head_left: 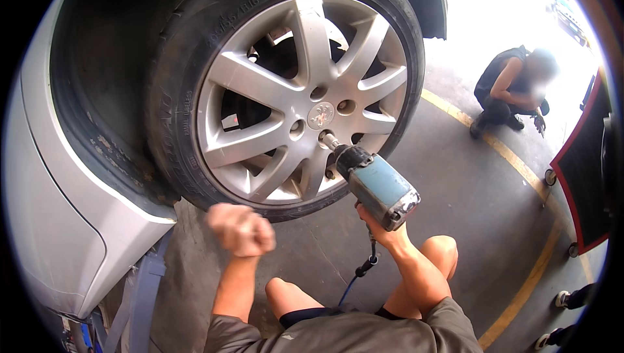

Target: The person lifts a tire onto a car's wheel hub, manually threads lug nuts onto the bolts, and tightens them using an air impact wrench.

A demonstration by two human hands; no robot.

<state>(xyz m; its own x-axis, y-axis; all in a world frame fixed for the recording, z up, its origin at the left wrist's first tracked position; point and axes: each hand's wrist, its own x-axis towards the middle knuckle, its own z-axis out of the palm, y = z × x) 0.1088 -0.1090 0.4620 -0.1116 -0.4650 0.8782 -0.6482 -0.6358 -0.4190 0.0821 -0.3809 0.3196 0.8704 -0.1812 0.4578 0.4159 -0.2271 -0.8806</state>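
Note:
My right hand (385,228) grips the handle of a blue and black air impact wrench (383,187). Its socket (329,141) reaches into the lower lug hole of a silver alloy wheel (253,83), just below the centre cap (320,115). Other lug holes around the cap show as dark recesses. A black tyre (179,106) surrounds the rim. Near the tyre's lower left edge, my left hand (242,229) is closed in a fist, slightly blurred; whatever may be inside it is hidden. From the wrench handle a blue air hose (348,290) runs down between my knees.
The silver car body (55,184) and its wheel arch curve along the left, above a blue-grey lift arm (140,294). A person (504,90) crouches at the upper right by a yellow floor line (448,107). A red-edged black wheeled cart (588,164) stands right; someone's shoes (562,298) show below.

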